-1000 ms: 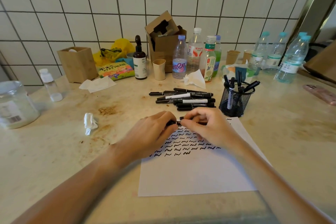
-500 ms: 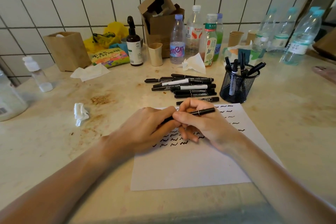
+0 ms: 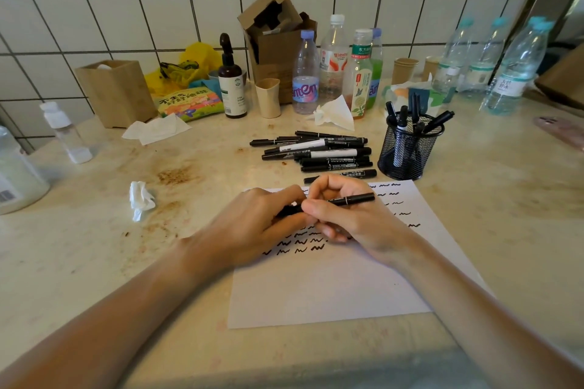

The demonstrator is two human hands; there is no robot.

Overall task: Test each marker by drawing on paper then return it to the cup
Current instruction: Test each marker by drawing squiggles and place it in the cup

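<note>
While both hands grasp one black marker over the paper, left hand fingers and right hand fingers curl round it. Behind the paper, a mesh cup holds about six markers; beside it lies a pile of loose markers, roughly nine.

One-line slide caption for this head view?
Both hands grip a black marker over squiggle-covered paper, beside mesh cup.
</note>
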